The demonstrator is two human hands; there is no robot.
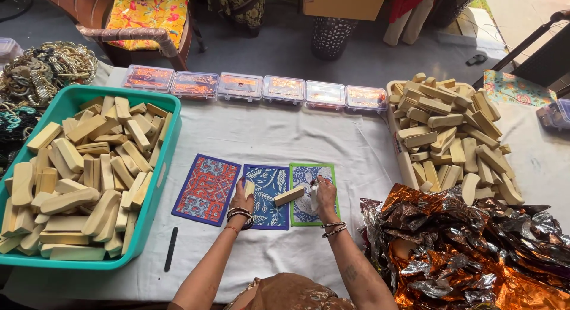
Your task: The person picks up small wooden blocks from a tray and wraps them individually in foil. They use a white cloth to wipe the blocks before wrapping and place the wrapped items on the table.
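Note:
Three patterned fabric mats lie side by side on the white cloth: a red and blue one (206, 189), a blue leaf one (268, 182) and a green-edged one (304, 172). My left hand (242, 201) rests on the blue mat and grips a pale wooden block (249, 187). A second pale block (289, 195) lies between my hands on the mats. My right hand (324, 194) sits over the green-edged mat, closed on a small white object (313, 197). Bangles circle both wrists.
A teal bin (169, 135) of wooden blocks stands at left, a heaped tray of blocks (451, 138) at right. Crumpled copper foil (469, 250) fills the lower right. Several clear lidded boxes (237, 86) line the far edge. A dark stick (171, 248) lies near the bin.

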